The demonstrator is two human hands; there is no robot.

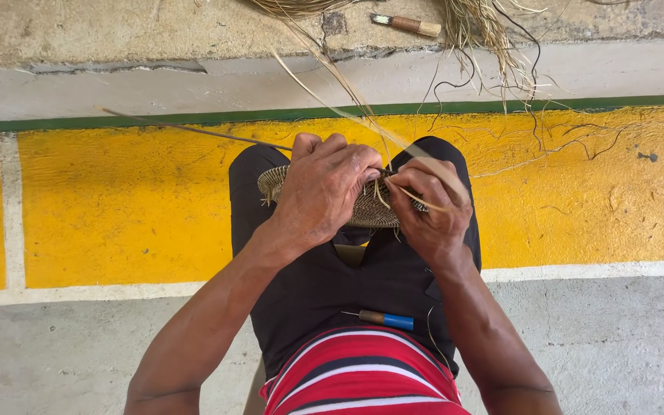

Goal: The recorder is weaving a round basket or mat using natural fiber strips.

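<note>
Below, a yellow floor with white lines and a green stripe, then grey concrete nearer and farther. On the far concrete, a bundle of straw with loose ends spreading down over the yellow, and beside it a knife with a wooden handle. Nearer, black trousers over two knees, and a red striped shirt at the bottom edge.

On the knees, a small woven disc, held between both hands. Left hand curled over the left part of the disc, fingers bent and closed upon its edge, covering much of it. Right hand closed also, thumb and fingers pinching the right rim and, probably, a pale strand; hard to tell exactly, because the fingertips hide the place. On the lap, lying free, a small awl with a blue handle, well apart from both hands.

Possible trouble: a dry strand snapping if bent too sharply at the rim; a loosened coil if either grip relaxes; the awl sliding off the lap with any movement of the legs, as nothing holds it there.
</note>
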